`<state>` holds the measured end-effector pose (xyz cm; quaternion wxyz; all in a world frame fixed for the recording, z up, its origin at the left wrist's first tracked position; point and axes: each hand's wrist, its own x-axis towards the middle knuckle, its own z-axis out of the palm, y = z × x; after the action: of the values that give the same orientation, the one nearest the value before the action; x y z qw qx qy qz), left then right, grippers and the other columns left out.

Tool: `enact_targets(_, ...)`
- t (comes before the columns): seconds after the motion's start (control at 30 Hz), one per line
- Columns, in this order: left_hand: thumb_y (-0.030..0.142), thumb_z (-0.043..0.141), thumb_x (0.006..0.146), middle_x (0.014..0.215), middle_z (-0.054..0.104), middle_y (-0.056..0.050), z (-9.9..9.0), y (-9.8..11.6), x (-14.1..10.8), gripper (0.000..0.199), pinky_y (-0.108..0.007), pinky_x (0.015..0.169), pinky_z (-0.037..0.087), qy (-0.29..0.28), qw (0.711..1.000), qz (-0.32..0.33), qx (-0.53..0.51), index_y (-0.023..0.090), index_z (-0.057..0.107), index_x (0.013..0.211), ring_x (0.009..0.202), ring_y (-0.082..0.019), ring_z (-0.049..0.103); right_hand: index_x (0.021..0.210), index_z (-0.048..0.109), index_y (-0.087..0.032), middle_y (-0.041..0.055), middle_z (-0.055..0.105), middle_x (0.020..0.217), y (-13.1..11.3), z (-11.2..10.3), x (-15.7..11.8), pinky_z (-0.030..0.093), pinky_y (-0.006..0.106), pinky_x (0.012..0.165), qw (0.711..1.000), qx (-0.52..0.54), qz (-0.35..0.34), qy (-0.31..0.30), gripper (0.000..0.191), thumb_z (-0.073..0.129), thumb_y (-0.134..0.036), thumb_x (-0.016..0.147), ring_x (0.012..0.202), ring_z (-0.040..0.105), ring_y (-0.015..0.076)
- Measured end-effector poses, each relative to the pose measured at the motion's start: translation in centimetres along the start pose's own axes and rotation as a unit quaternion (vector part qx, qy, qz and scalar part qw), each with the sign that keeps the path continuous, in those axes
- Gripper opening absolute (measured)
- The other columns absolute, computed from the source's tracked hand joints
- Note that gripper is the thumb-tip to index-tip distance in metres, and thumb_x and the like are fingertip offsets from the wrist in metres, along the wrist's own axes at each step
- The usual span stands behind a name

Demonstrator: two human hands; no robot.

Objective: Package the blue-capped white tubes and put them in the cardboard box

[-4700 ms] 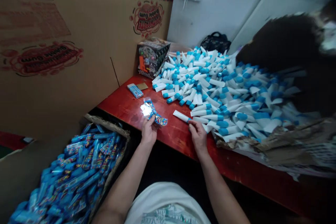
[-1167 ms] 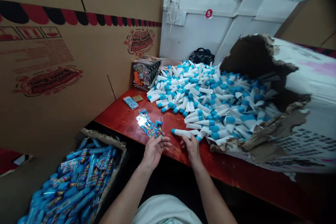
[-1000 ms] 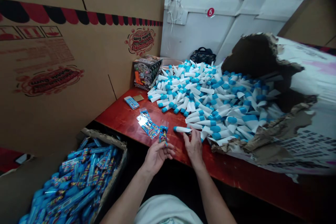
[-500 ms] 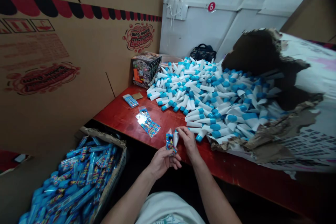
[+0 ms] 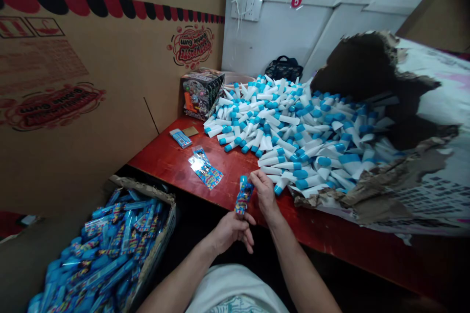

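Note:
A printed blue plastic sleeve (image 5: 243, 200) stands nearly upright between my hands, over the front edge of the table. The blue cap of a white tube (image 5: 243, 179) shows at its top; the rest of the tube is hidden inside. My left hand (image 5: 232, 231) grips the sleeve's lower end between thumb and fingers, its other fingers loosely spread. Closed in a pinch, my right hand (image 5: 263, 190) is at the upper right edge of the sleeve. Just beyond it spreads a large pile of white tubes with blue caps (image 5: 279, 127). Flat printed sleeves (image 5: 206, 170) lie to the left.
A carton (image 5: 171, 200) of blue packed tubes stands low at left. On the red table (image 5: 157, 159) lie a small blue stack (image 5: 180, 138) and a display box (image 5: 202, 93). A torn carton (image 5: 414, 181) borders the pile at right; a tall cardboard box (image 5: 121, 63) rises at left.
The white tube, earlier held by my right hand beside the sleeve, is now inside it with the blue cap up. My right hand has shifted slightly; my left hand is a little lower.

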<state>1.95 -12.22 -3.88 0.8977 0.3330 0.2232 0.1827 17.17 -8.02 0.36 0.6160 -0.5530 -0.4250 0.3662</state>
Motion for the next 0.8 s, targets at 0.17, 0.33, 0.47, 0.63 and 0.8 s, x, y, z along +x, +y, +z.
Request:
enact_targets(0.17, 0.016, 0.066, 0.071, 0.077, 0.067, -0.002, 0.5, 2.2, -2.9, 0.022, -0.023, 0.057, 0.042, 0.167, 0.965, 0.135, 0.152, 0.018, 0.064, 0.093, 0.059, -0.013, 0.06, 0.063, 0.054, -0.021, -0.0018, 0.049, 0.063, -3.6, -0.5, 0.8, 0.036, 0.026, 0.06, 0.993, -0.086, -0.054, -0.065, 0.025, 0.058, -0.039, 0.08, 0.063, 0.044, 0.015)
enact_targets(0.33, 0.028, 0.068, 0.074, 0.076, 0.065, -0.002, 1.2, 5.8, -3.0, 0.026, -0.023, 0.055, 0.04, 0.214, 0.944, 0.207, 0.143, 0.02, 0.066, 0.099, 0.06, -0.013, 0.055, 0.061, 0.055, -0.021, -0.0009, 0.051, 0.067, -5.7, 1.9, -0.1, 0.036, 0.027, 0.064, 0.957, -0.177, -0.14, -0.182, 0.025, 0.055, -0.033, 0.082, 0.065, 0.046, 0.0146)
enact_targets(0.47, 0.028, 0.07, 0.072, 0.074, 0.067, -0.003, 1.4, 6.3, -1.3, 0.021, -0.026, 0.063, 0.045, 0.197, 0.959, 0.205, 0.021, 0.015, 0.069, 0.088, 0.063, -0.015, 0.059, 0.064, 0.057, -0.021, -0.001, 0.052, 0.067, -4.9, 2.6, -0.5, 0.037, 0.026, 0.065, 0.966, -0.166, -0.125, -0.152, 0.023, 0.054, -0.033, 0.083, 0.066, 0.048, 0.0145)
enact_targets(0.63, 0.023, 0.078, 0.064, 0.068, 0.064, 0.001, 0.8, 6.1, -0.7, 0.021, -0.021, 0.059, 0.042, 0.302, 0.906, 0.265, -0.134, 0.014, 0.067, 0.08, 0.058, -0.009, 0.056, 0.074, 0.063, -0.019, -0.0011, 0.056, 0.066, -2.2, 0.6, -1.0, 0.039, 0.024, 0.056, 0.991, -0.101, -0.005, -0.092, 0.029, 0.052, -0.044, 0.084, 0.061, 0.049, 0.0141)
enact_targets(0.8, 0.019, 0.079, 0.061, 0.069, 0.065, 0.001, 0.7, 6.5, 0.2, 0.021, -0.022, 0.064, 0.045, 0.286, 0.899, 0.284, -0.173, 0.014, 0.065, 0.076, 0.062, -0.01, 0.059, 0.067, 0.064, -0.019, -0.0034, 0.056, 0.062, -0.7, 0.6, -2.3, 0.039, 0.023, 0.056, 0.973, -0.13, 0.009, -0.188, 0.021, 0.064, -0.039, 0.074, 0.058, 0.049, 0.0127)
